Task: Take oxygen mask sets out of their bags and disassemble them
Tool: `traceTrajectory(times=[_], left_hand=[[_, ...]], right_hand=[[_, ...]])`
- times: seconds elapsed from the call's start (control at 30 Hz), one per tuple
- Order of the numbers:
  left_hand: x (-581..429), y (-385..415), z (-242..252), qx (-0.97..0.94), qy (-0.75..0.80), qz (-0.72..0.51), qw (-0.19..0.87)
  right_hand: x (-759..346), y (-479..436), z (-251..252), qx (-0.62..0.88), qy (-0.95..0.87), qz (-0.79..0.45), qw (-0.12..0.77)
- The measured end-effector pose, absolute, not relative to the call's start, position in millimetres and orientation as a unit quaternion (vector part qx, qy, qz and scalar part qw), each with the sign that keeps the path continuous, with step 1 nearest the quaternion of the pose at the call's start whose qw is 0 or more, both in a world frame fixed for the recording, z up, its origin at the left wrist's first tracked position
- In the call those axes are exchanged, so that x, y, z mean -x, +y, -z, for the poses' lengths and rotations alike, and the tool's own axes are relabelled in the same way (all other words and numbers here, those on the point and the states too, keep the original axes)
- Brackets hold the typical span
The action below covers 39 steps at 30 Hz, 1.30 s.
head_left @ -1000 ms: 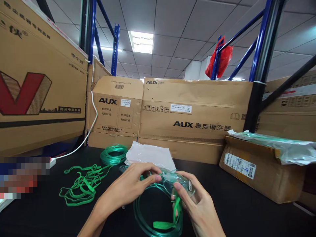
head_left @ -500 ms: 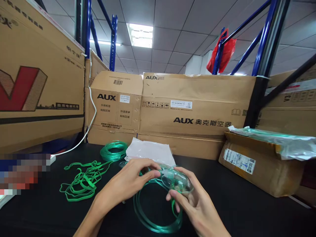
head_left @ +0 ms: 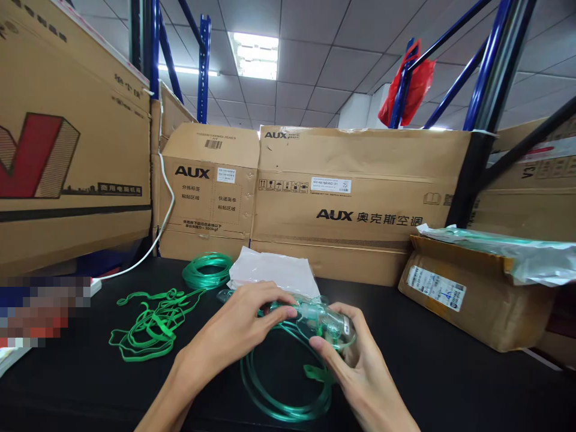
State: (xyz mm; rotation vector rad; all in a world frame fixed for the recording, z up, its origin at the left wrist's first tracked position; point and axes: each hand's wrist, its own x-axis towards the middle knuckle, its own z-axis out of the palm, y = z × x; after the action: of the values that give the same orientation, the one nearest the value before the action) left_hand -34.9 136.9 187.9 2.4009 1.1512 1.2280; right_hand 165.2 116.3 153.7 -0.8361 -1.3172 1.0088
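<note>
My right hand (head_left: 360, 354) is wrapped round a clear green-tinted breathing mask (head_left: 330, 329), thumb in front and fingers behind. My left hand (head_left: 258, 315) pinches a clear part at the mask's left end; its fingers partly hide that part, so I cannot tell its shape. Below both hands a coil of green tubing (head_left: 288, 414) rests on the black table. A short piece of green strap (head_left: 315, 373) hangs under the mask by my right hand.
Left of my hands lies a tangle of green elastic straps (head_left: 150, 330). Behind them sit another tubing coil (head_left: 207, 273) and a white sheet in clear plastic (head_left: 272, 271). An open carton (head_left: 472, 306) with plastic packs stands at right. Large cardboard (head_left: 342, 207) closes off the back.
My right hand has turned the mask slightly, so its end with a small white label now shows. The strap beneath it has swung into clearer view. The left hand keeps its pinch.
</note>
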Motion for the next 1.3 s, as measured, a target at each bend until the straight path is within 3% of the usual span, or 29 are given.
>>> traceTrajectory(times=[0.77, 1.3], left_hand=[[30.0, 131.4, -184.0, -0.807, 0.408, -0.416, 0.092], [28.8, 130.6, -184.1, -0.812, 0.411, -0.403, 0.095]], right_hand=[[-170.4, 130.2, -151.2, 0.393, -0.59, -0.364, 0.604], [-175.1, 127.8, -152.7, 0.381, -0.59, -0.397, 0.591]])
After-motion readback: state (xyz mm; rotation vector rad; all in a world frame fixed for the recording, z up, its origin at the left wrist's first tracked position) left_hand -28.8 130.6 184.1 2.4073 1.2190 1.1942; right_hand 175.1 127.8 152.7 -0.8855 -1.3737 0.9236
